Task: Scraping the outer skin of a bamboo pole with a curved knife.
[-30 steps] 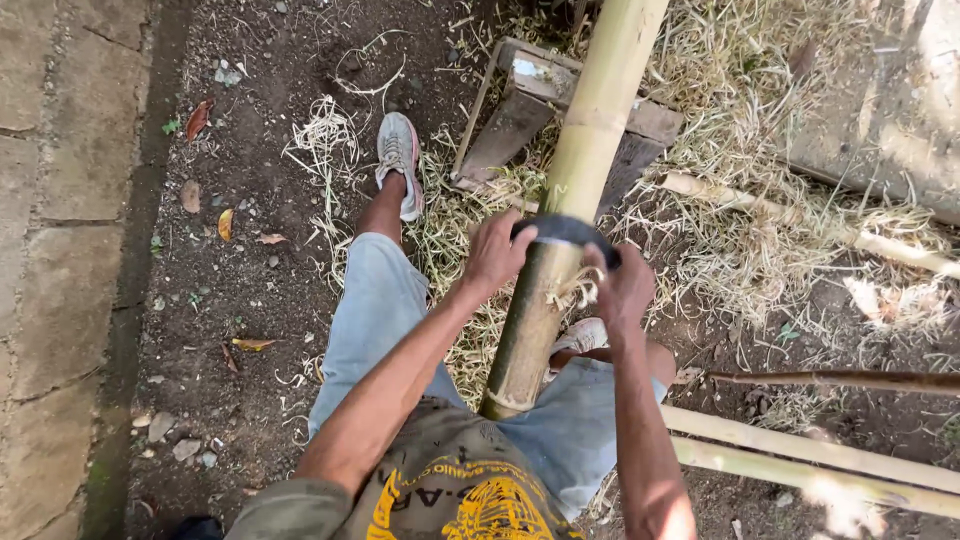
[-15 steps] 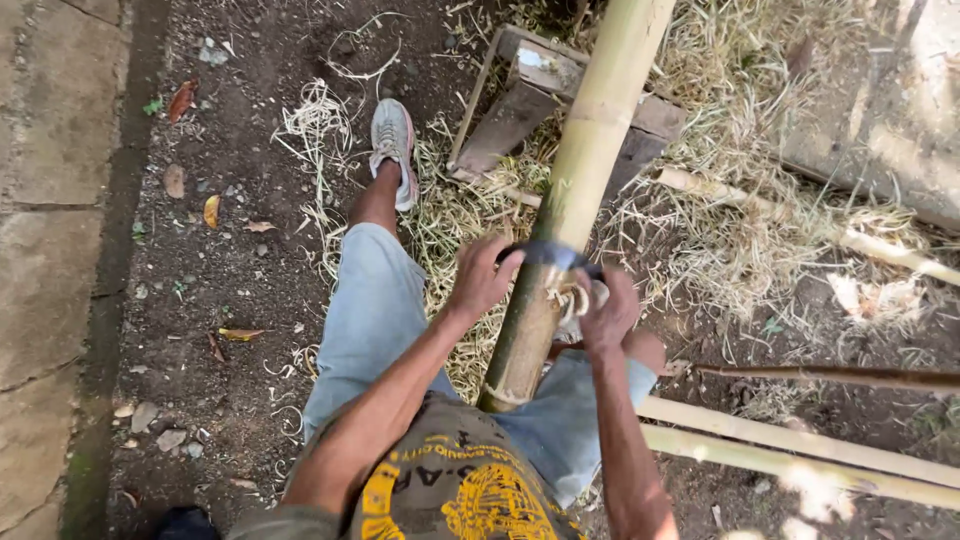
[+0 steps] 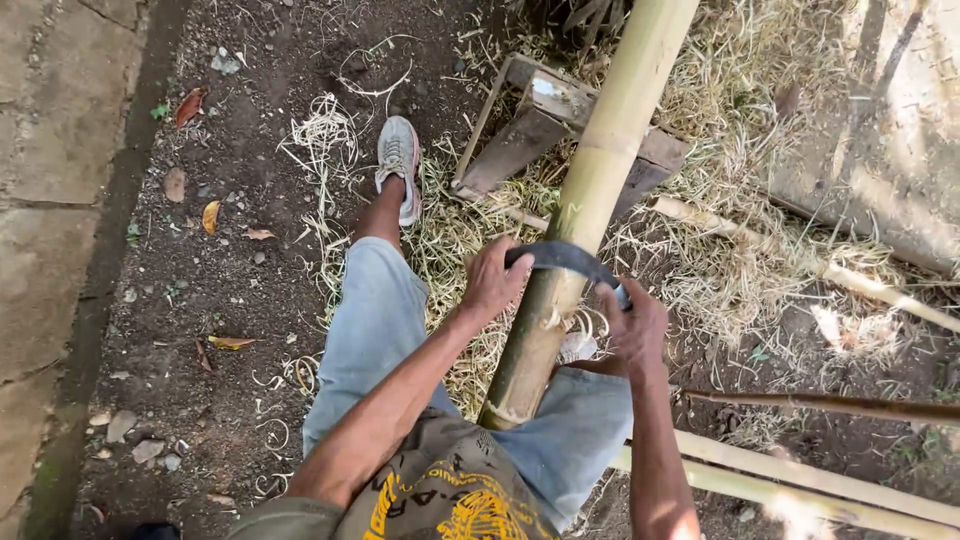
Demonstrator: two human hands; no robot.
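A thick green-yellow bamboo pole [image 3: 600, 180] runs from between my legs up to the top of the view, resting on a low wooden stand [image 3: 530, 125]. A dark curved blade [image 3: 565, 258] lies across the pole. My left hand [image 3: 492, 282] grips the blade's left end. My right hand [image 3: 632, 325] grips its right end. Pale curled shavings [image 3: 565, 322] cling to the pole just below the blade. My left leg in light jeans [image 3: 375, 320] stretches forward, ending in a grey shoe [image 3: 398, 160].
Dry straw and bamboo shavings [image 3: 740, 270] cover the ground around the stand. Thinner bamboo poles [image 3: 800, 490] lie at the lower right, and a dark stick [image 3: 830, 403] crosses above them. Bare soil with dry leaves [image 3: 200, 215] and a stone kerb [image 3: 50, 220] lie at the left.
Both hands with the blade slid down the pole toward me half a second ago, then moved back up it. Fresh shavings curl below the blade.
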